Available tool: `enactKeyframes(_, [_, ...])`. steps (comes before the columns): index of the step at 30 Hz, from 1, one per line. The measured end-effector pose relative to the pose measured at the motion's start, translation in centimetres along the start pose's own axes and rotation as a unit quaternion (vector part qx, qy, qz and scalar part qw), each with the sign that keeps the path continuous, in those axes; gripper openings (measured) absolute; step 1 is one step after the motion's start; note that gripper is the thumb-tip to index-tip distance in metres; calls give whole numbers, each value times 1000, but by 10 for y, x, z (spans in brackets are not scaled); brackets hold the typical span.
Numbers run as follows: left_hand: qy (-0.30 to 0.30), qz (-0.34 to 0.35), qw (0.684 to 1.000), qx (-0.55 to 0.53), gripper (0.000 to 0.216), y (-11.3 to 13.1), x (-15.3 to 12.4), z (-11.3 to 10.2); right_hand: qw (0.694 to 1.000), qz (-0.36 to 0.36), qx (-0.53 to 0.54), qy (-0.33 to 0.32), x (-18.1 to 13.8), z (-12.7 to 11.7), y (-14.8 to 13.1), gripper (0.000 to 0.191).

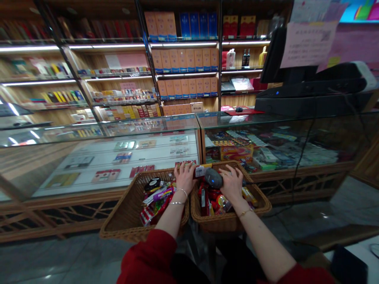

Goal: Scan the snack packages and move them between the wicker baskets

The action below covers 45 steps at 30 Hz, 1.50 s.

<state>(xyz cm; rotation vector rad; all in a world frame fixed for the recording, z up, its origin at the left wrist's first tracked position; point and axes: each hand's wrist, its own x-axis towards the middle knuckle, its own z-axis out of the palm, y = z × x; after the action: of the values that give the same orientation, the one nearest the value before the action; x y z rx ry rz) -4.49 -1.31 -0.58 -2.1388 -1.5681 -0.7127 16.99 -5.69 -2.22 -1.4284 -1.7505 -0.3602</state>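
Observation:
My left hand (185, 177) is closed on a red-and-yellow snack packet (204, 169) with a white barcode label facing me. A dark handheld barcode scanner (213, 178) with a small blue light is gripped in my right hand (232, 182), its head right up by the label. Below my hands stand two wicker baskets side by side. The left basket (118, 221) has colourful wrapped snacks (158, 199) heaped at its right side. Inside the right basket (227, 225) lie red and yellow snack packets (216, 203), partly hidden by my right hand and forearm.
Glass display counters (166, 130) run just beyond the baskets, holding flat packs and boxes. Shelves of boxed goods (186, 59) line the back wall. A monitor (274, 55) stands on the right counter, and a black cable (306, 146) hangs down its front.

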Motion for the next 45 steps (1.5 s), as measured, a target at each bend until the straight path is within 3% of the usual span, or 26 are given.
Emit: enactKeyframes(45, [-17,-2,1000,-3,70,4,1,-1,1000,10,12,-8,0,-1,2,31])
